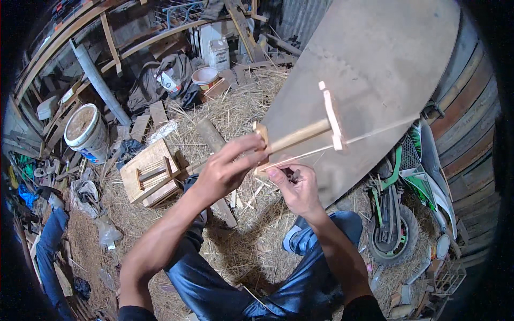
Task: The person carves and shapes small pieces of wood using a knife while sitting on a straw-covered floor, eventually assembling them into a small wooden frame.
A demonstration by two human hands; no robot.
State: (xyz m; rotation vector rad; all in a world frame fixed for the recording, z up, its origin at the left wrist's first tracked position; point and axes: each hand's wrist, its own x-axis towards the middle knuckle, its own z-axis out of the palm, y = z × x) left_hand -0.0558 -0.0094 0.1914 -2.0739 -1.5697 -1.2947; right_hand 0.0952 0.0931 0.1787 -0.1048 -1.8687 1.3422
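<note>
My left hand (230,166) is closed on a small wooden frame, made of a pale dowel (297,134) with a short crosspiece (331,115) at its far right end and another piece (259,128) at the left. My right hand (294,187) is just below and right of it, thumb and finger pinched on a thin pale cord or strip (369,133) at the frame's lower left corner. This strand stretches up to the right, across a large grey board (369,53). Part of the right hand's grip is hidden.
Below left is a wooden box (134,179) with slats. A white bucket (80,136), scrap wood and straw (246,96) lie around. A green-and-white motorbike (401,208) stands right. Blue denim (51,251) at far left may be trousers or someone's leg; I cannot tell.
</note>
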